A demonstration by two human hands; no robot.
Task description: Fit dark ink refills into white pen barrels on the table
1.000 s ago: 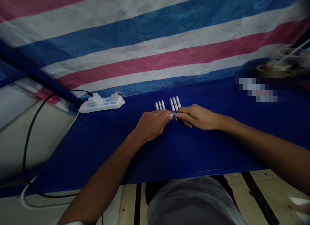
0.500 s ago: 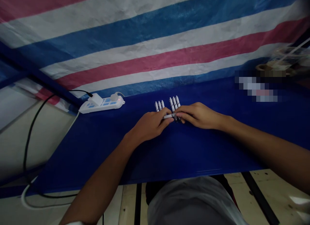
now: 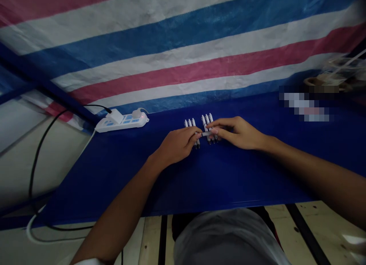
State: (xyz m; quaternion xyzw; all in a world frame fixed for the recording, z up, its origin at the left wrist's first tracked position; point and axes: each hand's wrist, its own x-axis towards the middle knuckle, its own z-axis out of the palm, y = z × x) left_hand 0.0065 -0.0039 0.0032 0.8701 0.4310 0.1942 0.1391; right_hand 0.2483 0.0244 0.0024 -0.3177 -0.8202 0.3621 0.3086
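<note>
A white pen (image 3: 206,134) lies level between my hands, most of it covered by fingers. My left hand (image 3: 178,144) pinches its left end between thumb and fingers. At the other end, the thumb and fingertips of my right hand (image 3: 238,133) close on it. Beneath and behind the hands, three white pens (image 3: 189,123) lie side by side on the blue table (image 3: 228,177), dark tips toward me, partly hidden by my left hand. Another three white pens (image 3: 207,118) lie just right of them, partly covered by the held pen and my right fingers.
A white power strip (image 3: 122,123) with plugs and cables sits at the table's back left. Striped sheeting (image 3: 183,72) hangs behind the table. Back right, there is a blurred-out item (image 3: 305,107) with plastic-wrapped things (image 3: 328,80) beyond it.
My hands have drawn slightly apart along the pen, showing more of its middle. The dark tips of the left pens now show below my left fingers. The view has shifted a little.
</note>
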